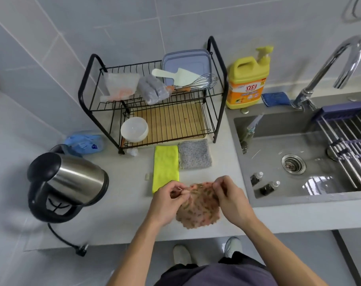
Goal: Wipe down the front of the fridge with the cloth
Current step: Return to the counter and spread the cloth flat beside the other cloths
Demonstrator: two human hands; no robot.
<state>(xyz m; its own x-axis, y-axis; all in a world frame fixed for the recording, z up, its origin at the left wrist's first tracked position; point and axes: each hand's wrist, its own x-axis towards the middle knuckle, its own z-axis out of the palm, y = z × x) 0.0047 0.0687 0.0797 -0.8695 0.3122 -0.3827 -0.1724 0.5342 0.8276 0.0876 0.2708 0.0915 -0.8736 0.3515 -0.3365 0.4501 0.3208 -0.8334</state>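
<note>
My left hand [167, 201] and right hand [231, 199] pinch the far edge of the pink speckled cloth [198, 209] in the fingers [220, 181]; the rest spreads nearer, over the grey bench [124, 223].

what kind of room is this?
A home kitchen, most likely: a sink with a tap, a dish rack on the counter, and an electric kettle.

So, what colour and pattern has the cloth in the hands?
The cloth is pinkish with darker speckles; head view.
</note>
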